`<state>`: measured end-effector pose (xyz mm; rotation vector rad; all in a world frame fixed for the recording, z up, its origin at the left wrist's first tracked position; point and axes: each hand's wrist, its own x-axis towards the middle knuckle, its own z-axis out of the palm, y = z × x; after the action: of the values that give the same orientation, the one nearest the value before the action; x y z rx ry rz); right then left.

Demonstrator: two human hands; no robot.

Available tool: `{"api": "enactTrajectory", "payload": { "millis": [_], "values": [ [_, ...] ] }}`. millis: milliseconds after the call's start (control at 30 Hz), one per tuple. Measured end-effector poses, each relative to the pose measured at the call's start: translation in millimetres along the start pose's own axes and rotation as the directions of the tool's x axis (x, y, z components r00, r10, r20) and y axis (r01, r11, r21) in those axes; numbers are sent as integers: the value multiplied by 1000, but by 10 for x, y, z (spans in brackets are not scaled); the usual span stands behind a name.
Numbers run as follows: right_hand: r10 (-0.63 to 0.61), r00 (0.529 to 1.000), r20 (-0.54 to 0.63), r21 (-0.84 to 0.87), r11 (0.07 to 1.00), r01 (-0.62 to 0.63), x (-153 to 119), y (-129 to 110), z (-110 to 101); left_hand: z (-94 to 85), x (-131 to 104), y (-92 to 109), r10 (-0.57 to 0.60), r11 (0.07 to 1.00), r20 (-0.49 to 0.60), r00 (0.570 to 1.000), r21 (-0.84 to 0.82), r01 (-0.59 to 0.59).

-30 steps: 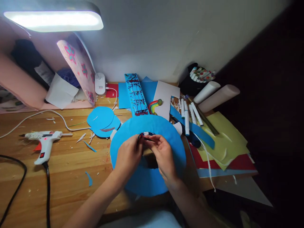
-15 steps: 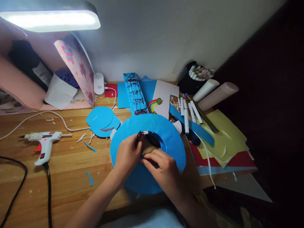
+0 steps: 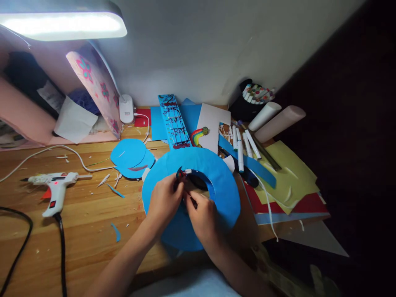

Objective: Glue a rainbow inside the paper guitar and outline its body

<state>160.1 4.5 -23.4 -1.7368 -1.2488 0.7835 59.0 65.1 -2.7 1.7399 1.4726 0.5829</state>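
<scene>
From my remote seat I watch two hands meet over the hole of one blue disc [image 3: 227,185], which sits in the middle of the tabletop [image 3: 93,231], right before the wearer. The left hand [image 3: 165,196] pinches a small dark piece [image 3: 180,172] with a touch of red at the hole's far-left edge. The right hand [image 3: 202,212] has its fingertips drawn together just beside the left; whether they grip anything, I cannot tell. Both wrists cross the disc's near part, which I take as a way of keeping the fingers steady at the opening.

One decorated blue strip [image 3: 176,128] reaches back from the disc's far edge, probably laid so to leave the near side free. One glue gun [image 3: 58,185] lies well to the left, nozzle turned away from the hands, presumably for safety, since a red light glows on it. One lamp [image 3: 68,24] hangs over the left side, likely for light.

Counting the rest, I make out four loose white markers [image 3: 240,154] on the right, two rolls [image 3: 280,123] behind them, one black marker holder [image 3: 244,108] and one rainbow cutout [image 3: 198,136].
</scene>
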Motion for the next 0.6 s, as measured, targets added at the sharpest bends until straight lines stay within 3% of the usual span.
{"api": "enactTrajectory", "payload": {
  "millis": [200,600],
  "values": [
    [143,990,17,118,982,-144,93,-22,8,-15,-24,-9,24,999,9,1000,-31,-24],
    [224,966,125,383,888,-256,225,-22,-48,-20,-40,-39,47,992,-27,999,-119,-50]
  ]
}}
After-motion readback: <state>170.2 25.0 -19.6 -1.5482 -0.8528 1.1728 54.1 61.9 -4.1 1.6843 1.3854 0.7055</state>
